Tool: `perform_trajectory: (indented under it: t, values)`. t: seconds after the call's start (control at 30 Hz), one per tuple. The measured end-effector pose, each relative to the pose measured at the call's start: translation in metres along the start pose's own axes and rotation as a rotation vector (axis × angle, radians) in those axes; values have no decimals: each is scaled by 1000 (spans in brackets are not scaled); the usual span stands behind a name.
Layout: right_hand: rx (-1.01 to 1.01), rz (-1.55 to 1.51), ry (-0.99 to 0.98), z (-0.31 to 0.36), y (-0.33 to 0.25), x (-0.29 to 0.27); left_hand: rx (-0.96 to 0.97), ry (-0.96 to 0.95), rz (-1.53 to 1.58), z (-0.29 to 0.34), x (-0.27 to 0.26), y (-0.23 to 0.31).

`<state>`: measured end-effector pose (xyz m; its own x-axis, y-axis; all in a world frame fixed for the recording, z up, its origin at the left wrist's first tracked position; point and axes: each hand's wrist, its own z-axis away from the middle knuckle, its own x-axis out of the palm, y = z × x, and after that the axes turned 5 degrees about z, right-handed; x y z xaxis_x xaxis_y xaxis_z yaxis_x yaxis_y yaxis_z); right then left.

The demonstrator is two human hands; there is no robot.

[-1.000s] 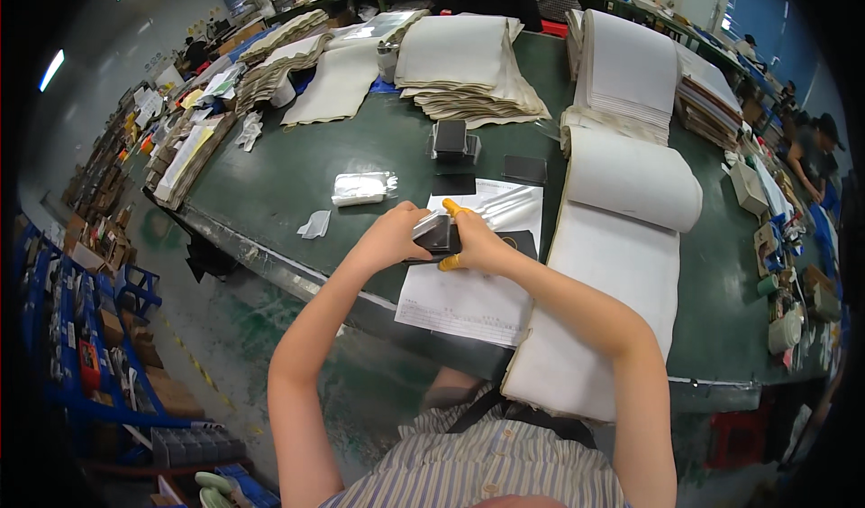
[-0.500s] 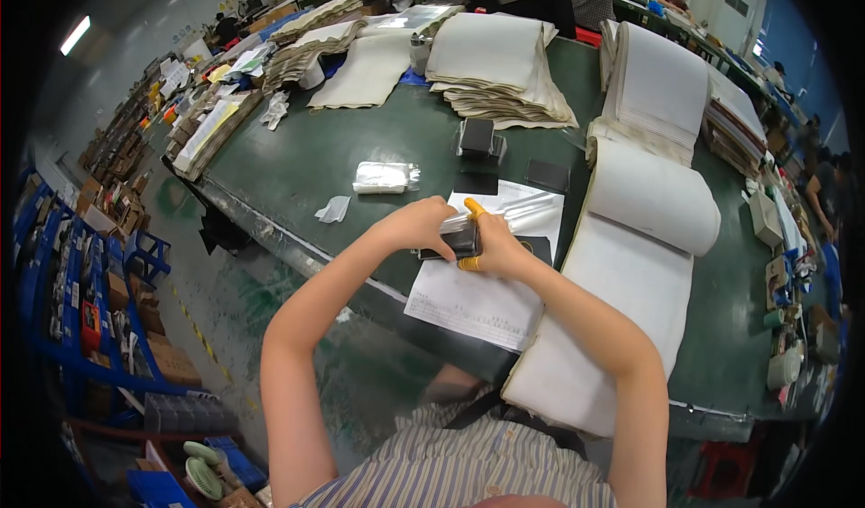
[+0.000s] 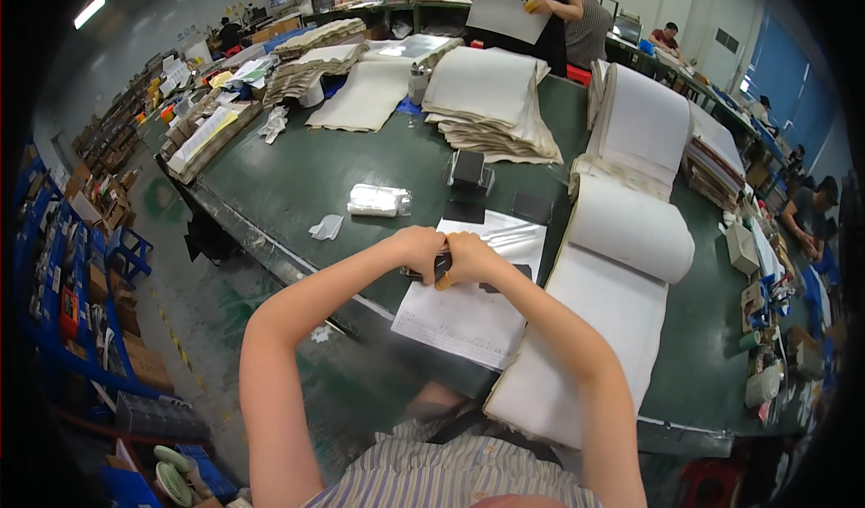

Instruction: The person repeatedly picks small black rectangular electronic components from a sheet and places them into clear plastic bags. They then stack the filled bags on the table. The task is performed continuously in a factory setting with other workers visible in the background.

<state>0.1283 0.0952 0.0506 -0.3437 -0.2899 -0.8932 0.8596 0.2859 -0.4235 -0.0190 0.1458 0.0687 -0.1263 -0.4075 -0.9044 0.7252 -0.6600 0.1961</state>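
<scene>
Left hand (image 3: pixel 420 248) and right hand (image 3: pixel 470 260) pinch a small black rectangular block (image 3: pixel 442 265) between them, seemingly a handling step whose next move calls for steadiness.

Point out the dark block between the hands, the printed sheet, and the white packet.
Dark block (image 3: pixel 441 265), head view: its small uncovered part.
Printed sheet (image 3: pixel 466 319), head view: the middle of its near half.
White packet (image 3: pixel 375 201), head view: the middle of its upper face.
</scene>
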Motion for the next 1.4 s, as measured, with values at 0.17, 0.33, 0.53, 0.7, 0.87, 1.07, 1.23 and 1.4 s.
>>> perform_trajectory:
  t: [0.17, 0.33, 0.53, 0.7, 0.87, 1.07, 1.23, 1.4]
  values:
    - [69, -10, 138, 3, 3, 14, 36, 179, -57, 14, 6, 10]
    - [51, -162, 219, 7, -4, 25, 20, 220, 10, 24, 12, 3]
    - [-43, -276, 374, 3, -13, 22, 25, 378, 287, 41, 18, -13]
    - [-289, -464, 431, 15, -38, 6, 20, 553, 804, 56, 41, -31]
    - [-442, -453, 382, 0, -22, -33, 154, 583, 1109, 61, 45, -29]
    - [-142, 124, 501, -74, 51, -92, 413, 530, 1343, 33, 24, -32]
    - [-105, 107, 317, -118, 107, -90, 344, 358, 1870, -20, -2, -56]
    - [-77, 170, 285, -123, 111, -76, 192, 490, 1920, -67, -13, -87]
